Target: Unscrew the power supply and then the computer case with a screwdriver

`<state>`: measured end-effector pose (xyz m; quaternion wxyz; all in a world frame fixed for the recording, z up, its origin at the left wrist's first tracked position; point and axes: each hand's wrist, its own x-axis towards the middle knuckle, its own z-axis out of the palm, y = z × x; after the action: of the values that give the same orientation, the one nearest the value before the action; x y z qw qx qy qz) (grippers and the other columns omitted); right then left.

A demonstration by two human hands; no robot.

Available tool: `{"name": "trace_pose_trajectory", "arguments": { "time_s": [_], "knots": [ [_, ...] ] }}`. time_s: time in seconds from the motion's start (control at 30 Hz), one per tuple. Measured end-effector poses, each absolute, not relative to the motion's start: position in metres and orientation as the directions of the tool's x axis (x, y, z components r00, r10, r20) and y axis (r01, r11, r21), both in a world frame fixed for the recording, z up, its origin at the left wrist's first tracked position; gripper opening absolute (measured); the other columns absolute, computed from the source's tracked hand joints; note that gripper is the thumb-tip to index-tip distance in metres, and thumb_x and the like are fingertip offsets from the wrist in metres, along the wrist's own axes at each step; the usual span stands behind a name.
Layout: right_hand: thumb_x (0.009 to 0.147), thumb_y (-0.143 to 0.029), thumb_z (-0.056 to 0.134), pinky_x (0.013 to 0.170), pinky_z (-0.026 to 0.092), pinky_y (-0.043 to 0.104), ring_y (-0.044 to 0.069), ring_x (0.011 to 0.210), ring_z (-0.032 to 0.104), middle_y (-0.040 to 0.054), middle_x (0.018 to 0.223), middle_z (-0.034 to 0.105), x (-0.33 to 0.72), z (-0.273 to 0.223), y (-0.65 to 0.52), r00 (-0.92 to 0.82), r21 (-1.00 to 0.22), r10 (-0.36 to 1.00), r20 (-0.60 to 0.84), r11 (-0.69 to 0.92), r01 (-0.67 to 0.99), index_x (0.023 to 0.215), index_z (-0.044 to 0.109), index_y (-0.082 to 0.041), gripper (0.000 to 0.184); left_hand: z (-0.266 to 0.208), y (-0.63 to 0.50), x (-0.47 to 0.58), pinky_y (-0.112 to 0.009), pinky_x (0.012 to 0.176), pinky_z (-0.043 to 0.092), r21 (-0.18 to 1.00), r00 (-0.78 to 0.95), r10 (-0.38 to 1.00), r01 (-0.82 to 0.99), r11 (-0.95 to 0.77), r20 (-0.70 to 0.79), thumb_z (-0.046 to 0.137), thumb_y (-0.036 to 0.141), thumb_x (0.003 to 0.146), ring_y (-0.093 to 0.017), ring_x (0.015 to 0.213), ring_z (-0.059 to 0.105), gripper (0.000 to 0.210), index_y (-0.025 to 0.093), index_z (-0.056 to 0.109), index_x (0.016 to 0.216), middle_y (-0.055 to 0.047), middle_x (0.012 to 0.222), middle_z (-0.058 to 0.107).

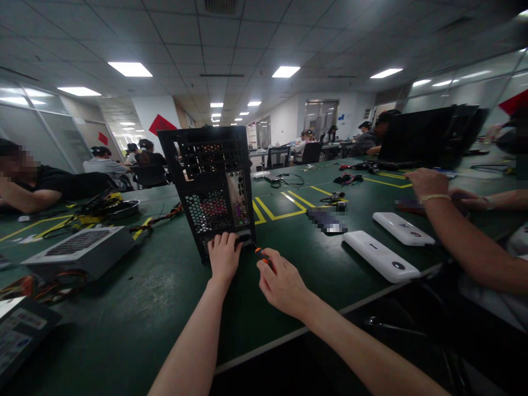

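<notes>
A black computer case stands upright on the table, its perforated rear panel facing me. A metal port plate with a purple connector shows on that panel. My left hand is at the bottom of the rear panel, fingers curled against it and gripping the case. Just to the right, my right hand is closed round a screwdriver with an orange and black handle. Its thin shaft points up and left toward the lower right edge of the case; whether the tip touches anything is too small to tell.
Left lie a grey power supply with cables and a dark labelled box. Right are two white devices, a blurred phone-like object and a co-worker's arm. Monitors stand behind on the green table.
</notes>
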<state>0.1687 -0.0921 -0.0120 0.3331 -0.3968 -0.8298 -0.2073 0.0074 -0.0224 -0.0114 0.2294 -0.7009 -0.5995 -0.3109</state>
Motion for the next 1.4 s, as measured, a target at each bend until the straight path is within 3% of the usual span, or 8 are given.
{"name": "trace_pose_trajectory", "arguments": {
  "time_s": [0.23, 0.43, 0.63, 0.83, 1.03, 1.17, 1.4],
  "knots": [
    [0.084, -0.023, 0.039, 0.064, 0.044, 0.027, 0.014, 0.073, 0.052, 0.0077, 0.088, 0.051, 0.1690, -0.0133, -0.0892, -0.399, 0.042, 0.545, 0.737, 0.553, 0.832, 0.096, 0.050, -0.016, 0.017, -0.0134, -0.0205, 0.0070, -0.037, 0.075, 0.029, 0.061, 0.080, 0.700, 0.983, -0.174, 0.710, 0.045, 0.029, 0.077, -0.023, 0.085, 0.044, 0.014, 0.021, 0.054, 0.084, -0.006, 0.085, 0.054],
    [0.080, -0.017, 0.042, 0.072, 0.043, 0.030, 0.018, 0.085, 0.051, 0.0124, 0.102, 0.048, 0.1658, -0.0103, -0.0931, -0.472, 0.096, 0.502, 0.725, 0.605, 0.790, 0.096, 0.050, -0.014, 0.019, -0.0137, -0.0202, 0.0070, -0.036, 0.074, 0.030, 0.062, 0.082, 0.697, 0.982, -0.179, 0.712, 0.043, 0.029, 0.078, -0.022, 0.085, 0.044, 0.015, 0.021, 0.054, 0.084, -0.006, 0.084, 0.054],
    [0.083, -0.022, 0.041, 0.062, 0.044, 0.025, 0.013, 0.071, 0.054, 0.0078, 0.088, 0.053, 0.1710, -0.0120, -0.0897, -0.366, 0.009, 0.522, 0.770, 0.565, 0.825, 0.093, 0.051, -0.015, 0.016, -0.0129, -0.0211, 0.0076, -0.036, 0.076, 0.030, 0.064, 0.081, 0.703, 0.982, -0.177, 0.707, 0.043, 0.027, 0.078, -0.022, 0.086, 0.044, 0.014, 0.021, 0.054, 0.084, -0.006, 0.085, 0.054],
    [0.081, -0.016, 0.039, 0.073, 0.044, 0.029, 0.017, 0.088, 0.051, 0.0115, 0.102, 0.049, 0.1688, -0.0100, -0.0918, -0.415, 0.002, 0.530, 0.740, 0.614, 0.789, 0.096, 0.049, -0.014, 0.018, -0.0113, -0.0227, 0.0083, -0.037, 0.076, 0.030, 0.070, 0.077, 0.711, 0.982, -0.176, 0.699, 0.043, 0.027, 0.078, -0.022, 0.086, 0.044, 0.015, 0.021, 0.054, 0.087, -0.006, 0.086, 0.054],
    [0.084, -0.023, 0.039, 0.063, 0.043, 0.024, 0.013, 0.071, 0.053, 0.0071, 0.088, 0.054, 0.1710, -0.0107, -0.0903, -0.339, -0.026, 0.548, 0.765, 0.552, 0.834, 0.093, 0.050, -0.015, 0.016, -0.0121, -0.0223, 0.0079, -0.037, 0.076, 0.030, 0.066, 0.075, 0.706, 0.983, -0.171, 0.705, 0.044, 0.027, 0.078, -0.022, 0.086, 0.044, 0.014, 0.021, 0.054, 0.085, -0.006, 0.085, 0.054],
    [0.084, -0.027, 0.040, 0.066, 0.043, 0.027, 0.015, 0.078, 0.053, 0.0091, 0.094, 0.053, 0.1706, -0.0079, -0.0916, -0.360, -0.035, 0.551, 0.753, 0.580, 0.814, 0.094, 0.050, -0.015, 0.018, -0.0126, -0.0217, 0.0080, -0.037, 0.076, 0.030, 0.068, 0.077, 0.711, 0.983, -0.173, 0.699, 0.044, 0.027, 0.078, -0.022, 0.087, 0.044, 0.015, 0.021, 0.054, 0.088, -0.006, 0.086, 0.054],
    [0.081, -0.013, 0.040, 0.075, 0.042, 0.031, 0.016, 0.086, 0.052, 0.0087, 0.104, 0.053, 0.1685, -0.0116, -0.0893, -0.450, 0.038, 0.503, 0.738, 0.635, 0.772, 0.101, 0.048, -0.016, 0.022, -0.0123, -0.0209, 0.0080, -0.035, 0.074, 0.032, 0.092, 0.042, 0.725, 0.985, -0.144, 0.688, 0.044, 0.030, 0.078, -0.022, 0.087, 0.046, 0.018, 0.020, 0.052, 0.090, -0.007, 0.087, 0.055]
  ]
}}
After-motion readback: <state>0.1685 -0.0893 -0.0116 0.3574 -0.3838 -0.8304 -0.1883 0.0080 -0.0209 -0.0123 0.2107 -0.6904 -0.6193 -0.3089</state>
